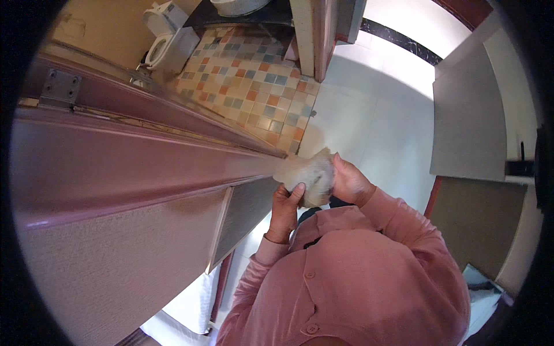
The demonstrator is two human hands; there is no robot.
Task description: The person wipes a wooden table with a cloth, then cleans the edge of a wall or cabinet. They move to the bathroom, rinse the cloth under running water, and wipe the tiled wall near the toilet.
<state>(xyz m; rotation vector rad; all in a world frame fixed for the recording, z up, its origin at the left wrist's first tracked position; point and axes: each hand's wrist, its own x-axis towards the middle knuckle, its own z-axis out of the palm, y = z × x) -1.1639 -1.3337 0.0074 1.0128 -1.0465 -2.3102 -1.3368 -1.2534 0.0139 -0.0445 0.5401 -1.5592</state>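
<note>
A crumpled, pale grey-beige cloth [309, 175] is bunched between my two hands in front of my body, partly blurred. My left hand [285, 205] grips its lower left side, the thumb lying on top. At its right edge is my right hand [349, 181], thumb upward and blurred; the fingers behind the cloth are hidden, so its hold is unclear. The cloth is close to the end of a reddish-brown door frame [151, 151], and whether they touch cannot be told.
A metal hinge [60, 88] is on the frame at left. Beyond lie a multicoloured tiled floor [259, 95], a white toilet [166, 52] and a white basin [240, 6]. Pale floor [368, 99] runs ahead; a grey panel [469, 116] stands at right. White bedding [190, 302] shows lower left.
</note>
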